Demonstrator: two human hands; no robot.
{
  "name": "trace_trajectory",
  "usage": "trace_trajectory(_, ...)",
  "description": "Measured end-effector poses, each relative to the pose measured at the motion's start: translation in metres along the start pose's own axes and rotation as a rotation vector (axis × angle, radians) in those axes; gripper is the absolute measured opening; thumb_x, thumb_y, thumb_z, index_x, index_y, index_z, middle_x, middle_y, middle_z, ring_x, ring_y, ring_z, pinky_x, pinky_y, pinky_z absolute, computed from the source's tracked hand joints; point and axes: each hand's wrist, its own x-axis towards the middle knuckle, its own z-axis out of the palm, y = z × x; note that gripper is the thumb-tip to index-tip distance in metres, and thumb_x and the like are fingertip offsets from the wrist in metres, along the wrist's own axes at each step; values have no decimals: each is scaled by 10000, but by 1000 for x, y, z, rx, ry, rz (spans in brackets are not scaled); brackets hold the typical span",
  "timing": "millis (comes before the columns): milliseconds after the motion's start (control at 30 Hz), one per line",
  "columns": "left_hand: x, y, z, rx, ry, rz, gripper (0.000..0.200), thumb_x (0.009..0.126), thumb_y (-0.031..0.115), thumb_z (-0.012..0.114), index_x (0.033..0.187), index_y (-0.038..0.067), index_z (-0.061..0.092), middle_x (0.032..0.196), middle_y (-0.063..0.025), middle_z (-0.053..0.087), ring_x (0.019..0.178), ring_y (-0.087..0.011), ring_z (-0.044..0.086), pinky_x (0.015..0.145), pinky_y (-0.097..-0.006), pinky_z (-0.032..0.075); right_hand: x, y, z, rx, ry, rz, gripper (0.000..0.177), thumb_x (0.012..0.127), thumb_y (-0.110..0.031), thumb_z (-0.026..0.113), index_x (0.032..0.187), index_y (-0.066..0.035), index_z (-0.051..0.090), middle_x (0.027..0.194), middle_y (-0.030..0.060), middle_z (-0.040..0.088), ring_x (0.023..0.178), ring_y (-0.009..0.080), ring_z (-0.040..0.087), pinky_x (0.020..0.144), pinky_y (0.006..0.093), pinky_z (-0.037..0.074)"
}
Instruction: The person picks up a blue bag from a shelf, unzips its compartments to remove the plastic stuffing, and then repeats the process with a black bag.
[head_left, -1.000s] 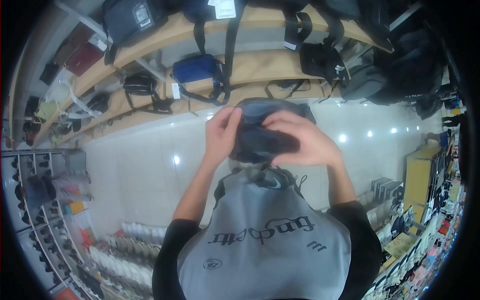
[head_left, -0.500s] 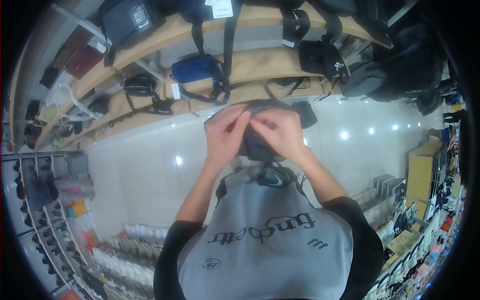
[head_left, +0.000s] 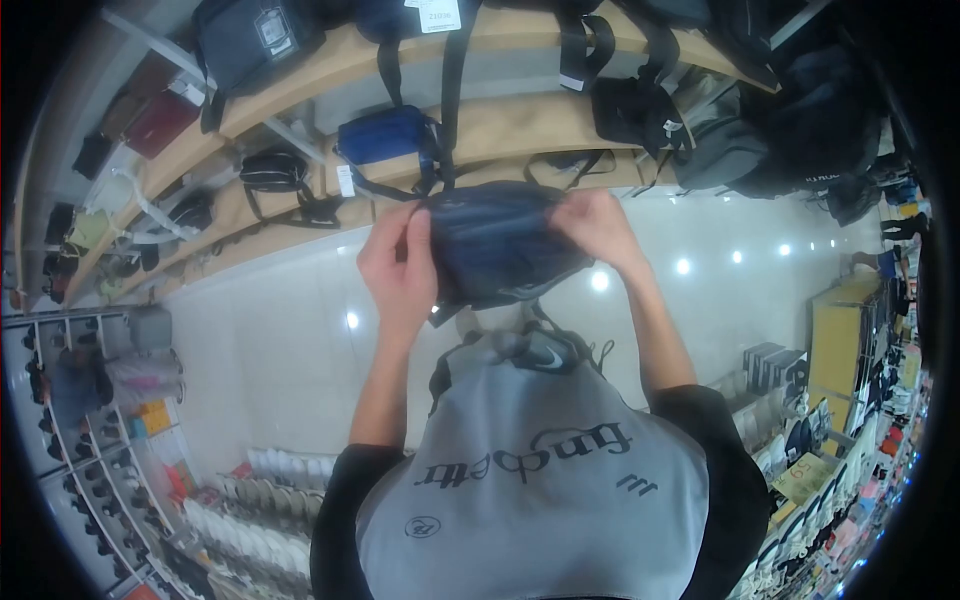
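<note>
A dark navy bag hangs between my two hands in front of my chest, above the floor. My left hand pinches its left upper edge, thumb and fingers pressed together. On the opposite side my right hand has its fingers curled onto the bag's right upper edge. The bag's upper side is spread wide between the two grips, showing a dark bluish surface.
Wooden shelves run ahead of me, carrying a blue shoulder bag, a small black bag and several others. Rows of shoes stand low on both sides. A person is at the far left.
My hands were close together at the middle of the bag. Now they have moved apart, left and right, and the bag's upper side is spread between them.
</note>
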Motion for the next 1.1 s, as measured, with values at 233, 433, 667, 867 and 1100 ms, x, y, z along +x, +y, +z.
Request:
trace_trajectory(233,19,-35,-42,-385,70,-212,223,1156,189,686,1145,-22,758,1067,-22,751,957,-74,643,868,-237,519,-7,15,-44,464,-10,-26,226,1114,-207,721,1269,-67,807,966,-38,779,784,65,633,687,265,490)
trace_trajectory(433,31,-45,-62,-591,29,-318,228,1148,227,688,1151,9,755,1049,-38,773,930,-108,697,850,-262,552,-26,-11,-9,576,-146,-255,337,1121,-166,688,1428,-47,759,1297,39,791,1058,90,712,882,281,576)
trace_trajectory(667,30,-41,-55,-727,28,-408,301,1173,272,627,1189,-4,745,1079,-104,808,903,-166,768,844,-322,636,-45,-28,-12,460,-288,-221,225,1061,-70,734,1274,-21,787,1146,43,778,954,76,675,817,273,545)
trace_trajectory(867,26,-38,-49,-609,40,-448,268,1147,248,682,1170,-5,766,1083,-68,796,944,-150,730,887,-283,568,-47,-26,-12,390,-224,-241,102,1053,-102,761,1082,-9,734,975,13,739,888,96,660,813,294,545)
trace_trajectory(1100,19,-49,-53,-271,-101,-266,221,1133,206,723,1095,-4,777,892,19,696,816,-65,592,735,-229,451,-51,-51,-49,231,-171,-261,251,1033,-66,769,1247,-67,639,878,45,736,841,136,712,823,316,558)
